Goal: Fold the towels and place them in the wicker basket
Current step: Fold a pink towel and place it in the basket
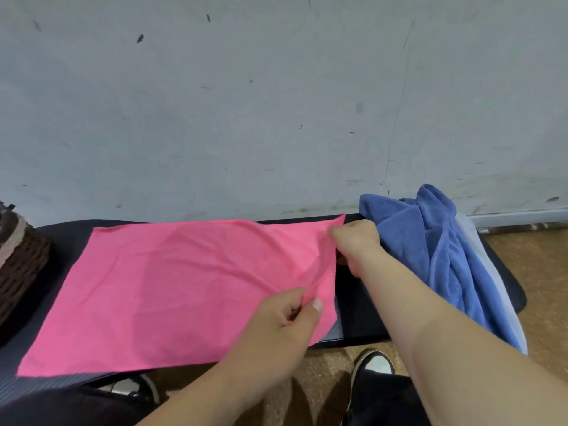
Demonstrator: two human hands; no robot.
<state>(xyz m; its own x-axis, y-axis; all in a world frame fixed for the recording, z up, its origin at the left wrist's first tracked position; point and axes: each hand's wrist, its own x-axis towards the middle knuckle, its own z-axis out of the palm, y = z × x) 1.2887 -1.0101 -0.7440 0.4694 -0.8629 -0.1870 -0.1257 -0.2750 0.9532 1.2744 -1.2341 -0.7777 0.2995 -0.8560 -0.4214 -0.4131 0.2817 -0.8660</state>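
The pink towel (172,287) lies spread flat on the bench (362,309), with the wicker basket (21,265) beyond its left end and the blue towels (430,256) heaped at its right, likely so its right edge can be carried over for a first fold. The left hand (282,321) reaches in low, its grip pinching the towel's near right corner with the thumb on top. The right hand (353,241), arm outstretched, pinches the far right corner.

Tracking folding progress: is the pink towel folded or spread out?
Spread out: the pink towel lies flat across the bench, with the left hand and right hand pinching its right edge.
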